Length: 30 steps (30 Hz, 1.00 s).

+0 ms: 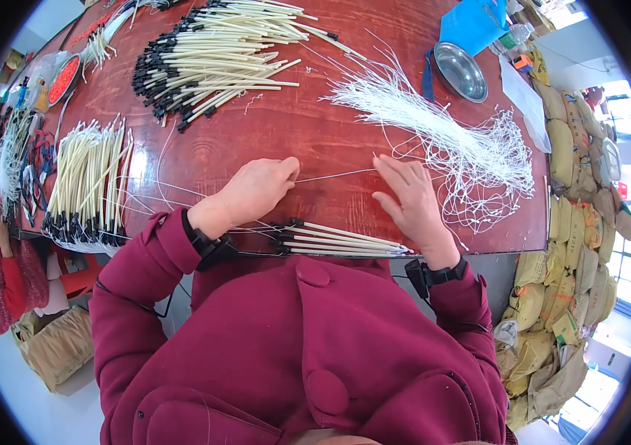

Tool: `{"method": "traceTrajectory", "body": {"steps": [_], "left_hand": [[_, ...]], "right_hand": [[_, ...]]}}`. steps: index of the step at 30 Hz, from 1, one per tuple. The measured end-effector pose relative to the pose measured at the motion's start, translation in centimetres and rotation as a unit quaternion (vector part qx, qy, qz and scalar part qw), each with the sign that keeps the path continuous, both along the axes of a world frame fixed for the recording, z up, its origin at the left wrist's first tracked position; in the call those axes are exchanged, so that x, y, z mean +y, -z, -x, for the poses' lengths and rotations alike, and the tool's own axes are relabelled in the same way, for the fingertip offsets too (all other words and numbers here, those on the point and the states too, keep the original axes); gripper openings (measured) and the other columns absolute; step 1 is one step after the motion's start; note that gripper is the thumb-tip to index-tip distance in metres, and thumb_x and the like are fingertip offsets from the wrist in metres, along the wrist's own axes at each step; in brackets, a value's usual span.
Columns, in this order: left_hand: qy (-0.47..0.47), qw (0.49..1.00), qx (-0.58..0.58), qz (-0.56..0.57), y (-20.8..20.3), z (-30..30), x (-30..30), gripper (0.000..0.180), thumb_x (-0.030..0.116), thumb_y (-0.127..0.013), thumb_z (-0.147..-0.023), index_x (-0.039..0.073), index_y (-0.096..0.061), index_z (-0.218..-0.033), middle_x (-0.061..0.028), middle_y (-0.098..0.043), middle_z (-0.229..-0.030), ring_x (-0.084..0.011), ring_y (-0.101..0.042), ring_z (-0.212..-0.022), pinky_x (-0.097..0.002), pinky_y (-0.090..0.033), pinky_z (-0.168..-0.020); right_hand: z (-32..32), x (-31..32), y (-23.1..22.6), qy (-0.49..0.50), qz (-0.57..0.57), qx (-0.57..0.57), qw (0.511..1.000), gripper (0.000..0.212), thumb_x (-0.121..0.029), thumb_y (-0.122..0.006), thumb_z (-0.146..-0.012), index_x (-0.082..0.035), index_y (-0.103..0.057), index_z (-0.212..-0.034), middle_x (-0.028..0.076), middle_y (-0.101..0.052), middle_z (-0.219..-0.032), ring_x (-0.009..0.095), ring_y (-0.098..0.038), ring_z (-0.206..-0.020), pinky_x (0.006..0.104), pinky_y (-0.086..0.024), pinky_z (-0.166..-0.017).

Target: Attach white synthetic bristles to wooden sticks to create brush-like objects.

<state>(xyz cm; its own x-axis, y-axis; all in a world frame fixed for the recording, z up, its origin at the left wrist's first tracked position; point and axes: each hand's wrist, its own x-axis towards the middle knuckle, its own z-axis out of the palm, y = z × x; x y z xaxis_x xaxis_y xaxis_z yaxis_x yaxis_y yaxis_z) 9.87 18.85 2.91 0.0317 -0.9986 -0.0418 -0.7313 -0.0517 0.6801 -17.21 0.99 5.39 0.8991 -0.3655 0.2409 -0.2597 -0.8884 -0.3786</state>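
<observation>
A thin white cord runs straight between my two hands above the red table. My left hand is closed, thumb and fingers pinching the cord. At the cord's other end is my right hand, its outstretched fingers pressed together at the cord and its thumb apart. Just below, by the table's near edge, lies a small row of cream sticks with black ends. To the right of my right hand spreads a loose bundle of white cords. Several cords trail leftward from under my left hand.
A large pile of cream sticks with black ends lies at the back; another bundle stands left. A metal bowl and blue container sit back right. Stacked sacks line the right side. Another person's sleeve shows far left.
</observation>
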Motion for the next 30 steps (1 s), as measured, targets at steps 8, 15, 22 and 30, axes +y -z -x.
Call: {"method": "traceTrajectory", "body": {"steps": [8, 15, 22, 30], "left_hand": [[-0.030, 0.998, 0.046, 0.020, -0.2, -0.9, 0.4, 0.009, 0.007, -0.063, -0.092, 0.002, -0.057, -0.096, -0.0199, -0.066, -0.082, -0.0410, -0.066, -0.079, -0.0470, -0.051, -0.069], [-0.167, 0.975, 0.149, 0.012, -0.3, -3.0, 1.7, 0.010, 0.005, -0.066, -0.089, 0.002, -0.058, -0.092, -0.0175, -0.068, -0.078, -0.0344, -0.068, -0.074, -0.0426, -0.051, -0.066], [-0.213, 0.977, -0.014, -0.018, 0.5, -3.4, 2.4, 0.012, 0.008, -0.068, -0.087, 0.003, -0.059, -0.094, -0.0154, -0.070, -0.081, -0.0366, -0.069, -0.077, -0.0445, -0.052, -0.068], [-0.133, 0.962, -0.220, 0.089, -1.6, -5.1, -2.6, 0.021, 0.017, -0.069, -0.089, 0.004, -0.060, -0.103, -0.0154, -0.065, -0.098, -0.0368, -0.065, -0.096, -0.0477, -0.054, -0.081]], "right_hand": [[0.0, 1.3, 1.4, -0.041, 0.023, 0.088, 0.995, 0.068, -0.029, -0.078, -0.084, -0.002, -0.057, -0.143, 0.011, -0.050, -0.153, 0.034, -0.049, -0.129, 0.0455, -0.040, -0.110], [0.4, 1.1, 1.2, -0.030, 0.015, 0.096, 0.995, 0.069, -0.031, -0.079, -0.082, -0.002, -0.058, -0.141, 0.012, -0.051, -0.152, 0.035, -0.048, -0.134, 0.0474, -0.039, -0.112], [-0.1, 0.9, 1.2, -0.017, -0.010, 0.090, 0.996, 0.066, -0.027, -0.081, -0.080, -0.006, -0.062, -0.140, 0.013, -0.053, -0.150, 0.036, -0.050, -0.131, 0.0476, -0.039, -0.112], [0.0, 1.0, 1.1, -0.026, -0.017, 0.084, 0.996, 0.068, -0.027, -0.082, -0.078, -0.005, -0.062, -0.139, 0.013, -0.053, -0.150, 0.036, -0.049, -0.132, 0.0475, -0.039, -0.112]]}}
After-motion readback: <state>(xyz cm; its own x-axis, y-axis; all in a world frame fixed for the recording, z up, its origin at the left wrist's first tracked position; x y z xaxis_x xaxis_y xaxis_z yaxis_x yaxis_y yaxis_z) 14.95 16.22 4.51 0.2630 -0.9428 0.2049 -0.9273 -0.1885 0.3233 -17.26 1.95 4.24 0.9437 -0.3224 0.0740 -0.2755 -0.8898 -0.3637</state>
